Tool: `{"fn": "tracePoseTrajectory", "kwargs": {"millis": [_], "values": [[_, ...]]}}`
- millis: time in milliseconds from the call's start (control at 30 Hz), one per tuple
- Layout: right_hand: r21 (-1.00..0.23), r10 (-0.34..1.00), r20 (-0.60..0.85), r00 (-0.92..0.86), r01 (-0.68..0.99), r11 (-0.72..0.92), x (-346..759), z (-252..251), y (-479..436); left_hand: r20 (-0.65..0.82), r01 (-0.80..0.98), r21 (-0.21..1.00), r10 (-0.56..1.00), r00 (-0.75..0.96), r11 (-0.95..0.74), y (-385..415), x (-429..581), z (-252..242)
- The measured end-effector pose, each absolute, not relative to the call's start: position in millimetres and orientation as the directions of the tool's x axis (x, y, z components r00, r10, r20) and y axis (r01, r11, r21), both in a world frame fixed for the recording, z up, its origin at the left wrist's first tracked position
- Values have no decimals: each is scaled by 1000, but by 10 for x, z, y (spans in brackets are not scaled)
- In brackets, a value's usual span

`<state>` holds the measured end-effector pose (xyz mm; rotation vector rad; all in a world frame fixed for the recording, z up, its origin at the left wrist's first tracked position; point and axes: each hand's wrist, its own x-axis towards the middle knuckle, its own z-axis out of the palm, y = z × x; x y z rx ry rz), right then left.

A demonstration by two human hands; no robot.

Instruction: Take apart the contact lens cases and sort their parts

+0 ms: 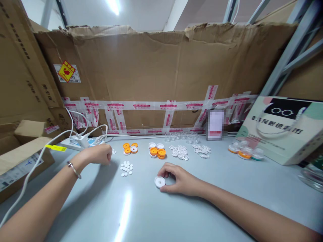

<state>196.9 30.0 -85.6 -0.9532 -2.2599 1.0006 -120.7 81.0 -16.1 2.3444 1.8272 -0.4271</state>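
Observation:
My right hand grips a round white plastic cap by its edge, between thumb and fingers, at the middle of the table. My left hand hovers or rests at the left with its fingers curled downward; whatever they hold is hidden. Just right of it lie a few small white parts. Farther right is a group of small white discs. Behind the discs sit orange and white rings, and beside those stand stacked orange and white round caps.
White openwork plastic pieces lie in heaps, with clear round parts behind. A phone leans on the large cardboard. Assembled round cases sit by a paper bag. A power strip with cables stands left.

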Motion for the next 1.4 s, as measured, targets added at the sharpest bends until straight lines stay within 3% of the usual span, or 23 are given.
{"fn": "tracePoseTrajectory", "kwargs": {"millis": [267, 333, 400, 467, 533, 633, 733, 900, 1100, 1400], "values": [[-813, 781, 126, -612, 388, 435, 1972, -804, 274, -322, 968, -61, 923, 210, -242, 785, -1176, -86], [-836, 814, 111, -570, 389, 387, 1969, -782, 275, -249, 964, -65, 939, 235, -258, 750, -1085, -46], [-854, 849, 118, -515, 384, 351, 1965, -763, 281, -71, 936, -9, 934, 350, -352, 681, -910, -51], [-865, 865, 151, -478, 360, 350, 1961, -752, 286, 173, 820, 95, 820, 545, -565, 570, -669, -112], [-874, 857, 189, -480, 316, 370, 1956, -751, 285, 332, 599, 130, 603, 725, -790, 432, -416, -217], [-881, 833, 221, -508, 263, 394, 1947, -767, 272, 376, 404, -10, 371, 849, -915, 256, -146, -387], [-888, 822, 218, -526, 242, 391, 1940, -798, 268, 393, 344, -70, 291, 872, -937, 209, -81, -487], [-914, 872, 215, -440, 224, 338, 1970, -816, 323, 395, 543, -23, 491, 776, -839, 426, -255, -487], [-893, 907, 244, -344, 284, 348, 2052, -719, 386, 197, 839, 26, 825, 529, -544, 737, -467, -528], [-886, 924, 285, -256, 297, 356, 2165, -609, 442, 230, 870, 21, 850, 475, -492, 762, -479, -585]]}}
